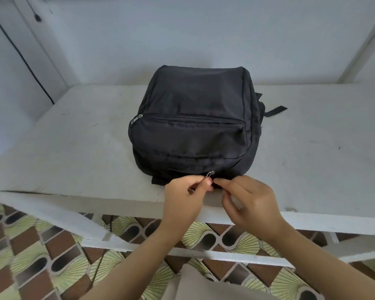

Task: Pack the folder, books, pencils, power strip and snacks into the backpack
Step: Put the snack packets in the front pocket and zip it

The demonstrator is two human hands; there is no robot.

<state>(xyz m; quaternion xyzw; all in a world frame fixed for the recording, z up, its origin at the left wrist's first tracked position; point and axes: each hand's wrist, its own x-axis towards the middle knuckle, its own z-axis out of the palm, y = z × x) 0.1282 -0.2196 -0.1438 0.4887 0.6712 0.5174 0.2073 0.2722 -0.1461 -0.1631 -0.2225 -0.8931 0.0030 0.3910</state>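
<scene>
- A black backpack (193, 100) lies flat on the white table (74, 148), with its top end toward the person and close to the near table edge.
- The left hand (185, 198) pinches the small metal zipper pull (210, 174) at this near end, between thumb and forefinger.
- The right hand (252, 205) is just beside the left one, almost touching it. Its fingers are curled, and the tips pinch the dark cloth of the bag next to the pull.
- The front pocket zipper (191, 118) runs across the bag and looks closed.
- One black strap (275, 111) sticks out from under the bag on the right side.
- Under the table there is a floor (41, 256) with patterned tiles.
</scene>
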